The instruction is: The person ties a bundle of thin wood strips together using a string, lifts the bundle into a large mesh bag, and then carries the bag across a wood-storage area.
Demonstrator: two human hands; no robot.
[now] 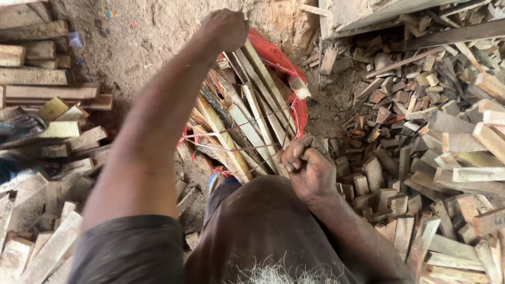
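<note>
A bundle of long wooden sticks (247,121) stands in a red mesh sack (279,60) on the dirt in front of me. Thin string (231,129) crosses the sticks. My left hand (226,29) is stretched out to the sack's far rim, closed in a fist; what it grips is hidden. My right hand (310,165) sits at the near edge of the bundle, fingers pinched on the string.
A large heap of short wood offcuts (431,137) fills the right side. More planks and blocks (47,94) are stacked at left. A pale wooden board (368,13) lies at the top right. Bare dirt (147,31) lies beyond the sack.
</note>
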